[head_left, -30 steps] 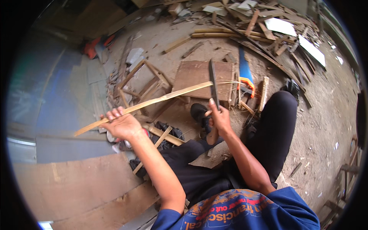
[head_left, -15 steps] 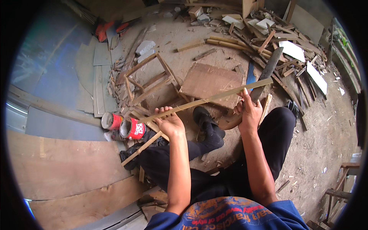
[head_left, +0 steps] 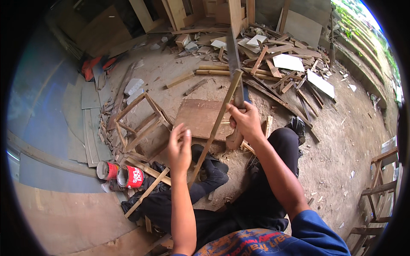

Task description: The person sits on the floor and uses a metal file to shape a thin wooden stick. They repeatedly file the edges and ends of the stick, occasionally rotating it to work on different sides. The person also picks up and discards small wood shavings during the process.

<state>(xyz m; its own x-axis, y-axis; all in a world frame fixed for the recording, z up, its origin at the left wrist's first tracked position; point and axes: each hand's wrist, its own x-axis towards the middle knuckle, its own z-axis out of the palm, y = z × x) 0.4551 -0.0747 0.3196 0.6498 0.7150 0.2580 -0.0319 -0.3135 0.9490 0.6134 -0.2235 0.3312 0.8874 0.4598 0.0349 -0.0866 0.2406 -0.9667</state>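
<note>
My right hand (head_left: pixel 245 121) is closed around a machete (head_left: pixel 233 53) with a long dark blade and a curved wooden handle. A thin wooden strip (head_left: pixel 216 123) is pinched in the same hand near the strip's upper end. The strip slants down toward my lap, its lower end by my bent leg. My left hand (head_left: pixel 180 147) is raised beside the strip, fingers apart, holding nothing. Behind the strip lies a flat brown board (head_left: pixel 194 115) with a scuffed top.
To the left are a wooden frame (head_left: pixel 143 117) and two red cans (head_left: pixel 131 176). Another strip (head_left: pixel 147 194) lies across my left leg. Scrap wood (head_left: pixel 294 81) with white pieces is heaped at the far right. Wooden racks (head_left: pixel 376 187) stand at the right edge.
My left hand has let go of the strip. The strip has swung from nearly level to steep in my right hand, and the machete blade has turned more upright. The view has shifted too.
</note>
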